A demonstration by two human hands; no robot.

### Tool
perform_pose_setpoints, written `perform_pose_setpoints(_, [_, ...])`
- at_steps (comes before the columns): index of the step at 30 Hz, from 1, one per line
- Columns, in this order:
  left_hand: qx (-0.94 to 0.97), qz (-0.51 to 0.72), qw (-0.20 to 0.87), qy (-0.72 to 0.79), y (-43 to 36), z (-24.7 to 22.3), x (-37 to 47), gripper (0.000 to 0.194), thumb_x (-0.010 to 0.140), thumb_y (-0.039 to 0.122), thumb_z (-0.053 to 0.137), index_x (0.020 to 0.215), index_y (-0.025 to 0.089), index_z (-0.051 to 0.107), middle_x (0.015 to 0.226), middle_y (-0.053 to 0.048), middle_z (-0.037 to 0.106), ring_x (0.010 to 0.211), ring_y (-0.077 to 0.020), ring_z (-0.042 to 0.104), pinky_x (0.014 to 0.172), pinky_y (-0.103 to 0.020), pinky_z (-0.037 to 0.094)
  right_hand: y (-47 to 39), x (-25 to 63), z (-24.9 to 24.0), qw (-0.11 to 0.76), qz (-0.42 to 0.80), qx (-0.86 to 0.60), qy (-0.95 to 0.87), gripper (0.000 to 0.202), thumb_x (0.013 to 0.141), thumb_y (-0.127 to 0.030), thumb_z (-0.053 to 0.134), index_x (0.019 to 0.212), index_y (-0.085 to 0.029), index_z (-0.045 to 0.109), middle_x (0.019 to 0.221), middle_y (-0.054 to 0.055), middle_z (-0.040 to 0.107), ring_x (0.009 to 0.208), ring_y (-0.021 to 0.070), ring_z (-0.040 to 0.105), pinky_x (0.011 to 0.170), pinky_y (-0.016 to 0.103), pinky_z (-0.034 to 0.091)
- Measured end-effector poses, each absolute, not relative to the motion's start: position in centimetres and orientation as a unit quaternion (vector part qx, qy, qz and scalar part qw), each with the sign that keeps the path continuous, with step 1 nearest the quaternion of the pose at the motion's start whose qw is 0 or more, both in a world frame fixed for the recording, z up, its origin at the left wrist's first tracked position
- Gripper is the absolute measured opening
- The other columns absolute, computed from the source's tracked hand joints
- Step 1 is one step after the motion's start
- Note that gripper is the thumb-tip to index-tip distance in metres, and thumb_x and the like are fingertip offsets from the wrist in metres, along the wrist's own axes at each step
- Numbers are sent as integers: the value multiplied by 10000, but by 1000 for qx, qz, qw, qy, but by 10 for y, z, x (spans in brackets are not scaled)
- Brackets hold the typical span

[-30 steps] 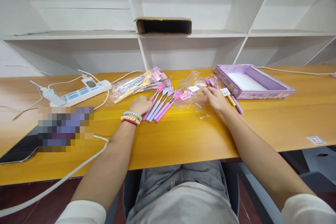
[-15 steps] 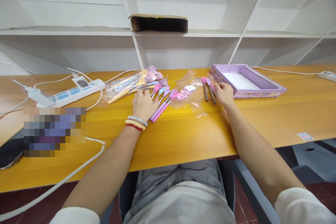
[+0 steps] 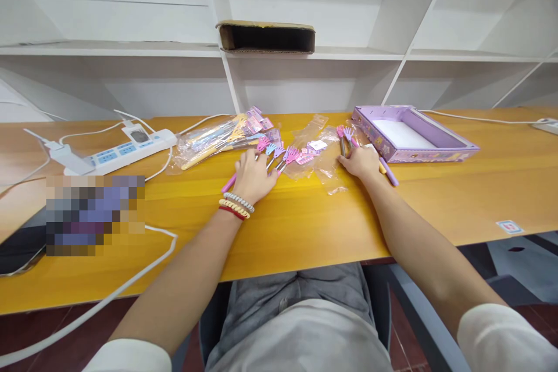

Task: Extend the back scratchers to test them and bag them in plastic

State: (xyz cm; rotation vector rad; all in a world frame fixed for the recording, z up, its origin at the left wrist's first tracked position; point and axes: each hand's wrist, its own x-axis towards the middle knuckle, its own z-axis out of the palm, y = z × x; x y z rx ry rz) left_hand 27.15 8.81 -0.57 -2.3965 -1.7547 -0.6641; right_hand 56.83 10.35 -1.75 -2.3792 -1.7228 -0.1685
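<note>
The white shelf unit (image 3: pixel 357 57) is standing behind the worktop (image 3: pixel 305 226) and holding a cardboard box (image 3: pixel 268 24), whose open side is showing a dark inside. On the worktop at the right, a shallow purple box (image 3: pixel 429 155) is lying open, with a white bottom showing. At the left, a clear bag (image 3: pixel 204 148) is holding yellow and blue back scratchers. Between them, four loose scratchers (image 3: pixel 290 155) are fanning out, their claw heads showing pink, blue and lilac on metal stems; more scratchers (image 3: pixel 341 132) are lying beside the purple box. The left hand (image 3: pixel 253 177) is spreading palm-down across the four handles; the right hand (image 3: pixel 361 161) is bending over the other handles, thumb pointing inward. Whether either grip is clenching anything, I cannot tell. Bracelets (image 3: pixel 238 203) are circling the left wrist.
</note>
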Motion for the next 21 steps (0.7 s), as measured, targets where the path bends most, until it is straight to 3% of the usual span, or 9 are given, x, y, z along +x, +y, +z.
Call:
perform_pose_setpoints(6, [-794,-211,37,-569,86,-7,274,329,808,401,510,1025,178,618,1165,-145,494,1108,-323,445,905,-477,379,106,567,-19,126,-43,-810,-571,382,797,-411,472,827,-102,695,916,211,671,926,322,603,793,393,442])
perform_pose_setpoints(12, [-794,-213,26,-568,85,-5,275,329,808,398,519,1047,194,613,1183,-139,501,1116,-318,450,906,-458,373,99,566,-16,335,31,-749,-571,320,804,-364,460,531,-204,504,553,49,553,613,190,528,654,316,414])
perform_pose_setpoints(16, [-802,-242,0,-546,82,-4,277,327,833,394,502,1071,196,607,1177,-120,523,1121,-293,462,922,-441,354,88,552,-7,444,41,-649,-617,303,808,-370,472,553,-209,442,584,7,505,597,143,464,619,282,385])
perform_pose_setpoints(21, [-828,-279,-42,-484,76,1,281,347,909,426,397,1074,201,603,1129,-89,561,1110,-244,479,958,-418,313,72,520,-2,441,50,-506,-740,244,806,-315,512,595,-201,465,653,22,501,662,152,475,663,294,389])
